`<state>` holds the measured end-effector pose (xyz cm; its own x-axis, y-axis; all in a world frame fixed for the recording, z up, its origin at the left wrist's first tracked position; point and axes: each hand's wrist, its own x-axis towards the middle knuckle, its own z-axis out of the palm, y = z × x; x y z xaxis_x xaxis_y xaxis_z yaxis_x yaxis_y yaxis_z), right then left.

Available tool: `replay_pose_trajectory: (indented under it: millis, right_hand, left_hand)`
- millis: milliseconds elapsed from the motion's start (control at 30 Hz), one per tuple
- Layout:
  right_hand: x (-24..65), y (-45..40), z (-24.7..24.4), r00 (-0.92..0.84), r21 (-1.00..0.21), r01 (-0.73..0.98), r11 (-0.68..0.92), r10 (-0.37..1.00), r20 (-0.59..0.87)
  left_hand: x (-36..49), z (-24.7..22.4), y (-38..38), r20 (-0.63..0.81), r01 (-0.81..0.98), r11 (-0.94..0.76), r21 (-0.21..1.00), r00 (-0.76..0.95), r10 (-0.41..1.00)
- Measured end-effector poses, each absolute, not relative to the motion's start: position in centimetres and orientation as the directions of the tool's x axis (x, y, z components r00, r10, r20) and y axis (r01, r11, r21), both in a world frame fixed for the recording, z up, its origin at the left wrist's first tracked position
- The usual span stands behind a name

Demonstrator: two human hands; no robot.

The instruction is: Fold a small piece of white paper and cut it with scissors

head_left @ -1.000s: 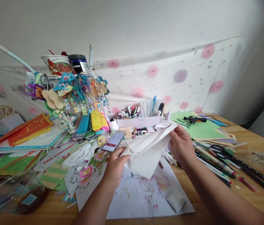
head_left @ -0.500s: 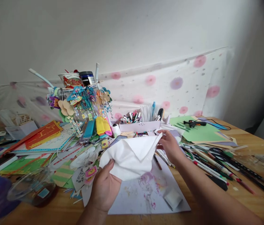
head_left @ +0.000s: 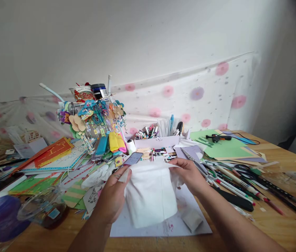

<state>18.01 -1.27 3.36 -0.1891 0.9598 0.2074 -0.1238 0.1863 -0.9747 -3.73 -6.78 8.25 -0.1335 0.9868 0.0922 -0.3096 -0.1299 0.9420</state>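
Note:
A soft white cloth hangs between my two hands above a paint-stained white sheet. At its upper left corner, the thumb and fingers of my left hand pinch the edge. My right hand grips the upper right edge, with some of its fingers hidden behind the fabric. The cloth drops in loose folds and covers much of the sheet's middle. A small white square pad rests at the sheet's right side. Behind the cloth, a phone lies tilted.
Pens and scissors crowd the right side. At the back stand a white box of markers and a rack hung with paper flowers. A hot glue gun lies on green paper. Clear cup and purple tub stand left.
My left hand has moved up to the cloth's top corner. My right hand has come lower, and the cloth now hangs down more fully between both hands.

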Motion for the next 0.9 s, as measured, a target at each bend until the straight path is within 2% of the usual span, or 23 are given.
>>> replay_pose_trajectory:
  millis: [100, 200, 267, 333, 400, 467, 567, 633, 667, 733, 767, 833, 900]
  right_hand:
    - [20.3, -1.0, 4.0, -0.405, -0.987, -0.133, 0.088, 0.904, 0.136]
    - [21.0, -1.9, 5.4, -0.727, -0.991, -0.1, 0.085, 0.674, 0.131]
    - [19.9, -2.8, 6.4, -0.803, -0.979, -0.154, 0.137, 0.56, 0.205]
    - [17.9, -3.6, 7.2, -0.764, -0.96, -0.244, 0.139, 0.582, 0.278]
    - [15.8, -4.0, 7.4, -0.688, -0.963, -0.237, 0.127, 0.678, 0.259]
    - [14.3, -4.0, 7.1, -0.593, -0.976, -0.193, 0.1, 0.781, 0.197]
    - [13.9, -3.5, 6.1, -0.465, -0.945, -0.321, -0.067, 0.88, 0.096]
    - [14.5, -3.3, 5.6, -0.441, -0.899, -0.407, -0.161, 0.897, 0.039]
    - [14.9, -3.3, 5.5, -0.465, -0.903, -0.394, -0.171, 0.885, 0.035]
    - [15.4, -3.4, 5.6, -0.55, -0.958, -0.268, -0.098, 0.832, 0.069]
    - [15.5, -3.5, 5.8, -0.582, -0.979, -0.201, -0.032, 0.808, 0.093]
    - [15.3, -3.6, 6.4, -0.56, -0.988, -0.126, 0.09, 0.815, 0.146]
    - [14.8, -3.4, 7.0, -0.401, -0.982, -0.088, 0.168, 0.896, 0.189]
  left_hand:
    - [-5.4, 9.5, -6.0, 0.102, -0.13, -0.11, 0.985, -0.067, 0.993]
    - [-6.3, 11.4, -5.7, 0.129, 0.045, -0.13, 0.991, 0.022, 0.991]
    - [-6.0, 13.0, -5.7, 0.11, 0.197, -0.129, 0.972, 0.104, 0.988]
    - [-5.2, 14.5, -5.9, 0.012, 0.375, -0.107, 0.921, 0.247, 0.969]
    - [-4.5, 15.5, -5.8, -0.027, 0.501, -0.165, 0.85, 0.353, 0.935]
    - [-4.5, 15.6, -5.5, -0.059, 0.554, -0.202, 0.808, 0.417, 0.907]
    - [-6.2, 14.3, -4.9, -0.156, 0.523, -0.112, 0.845, 0.441, 0.884]
    - [-7.7, 12.7, -4.7, -0.129, 0.401, -0.057, 0.914, 0.422, 0.898]
    - [-8.3, 12.0, -4.7, -0.11, 0.308, -0.016, 0.951, 0.388, 0.915]
    - [-8.9, 11.0, -4.8, -0.074, 0.175, 0.016, 0.985, 0.33, 0.941]
    - [-8.9, 10.8, -5.0, -0.065, 0.163, 0.014, 0.986, 0.314, 0.947]
    - [-8.6, 11.3, -5.3, -0.019, 0.272, -0.06, 0.96, 0.279, 0.96]
    - [-8.1, 12.5, -5.6, 0.123, 0.486, -0.206, 0.85, 0.198, 0.972]
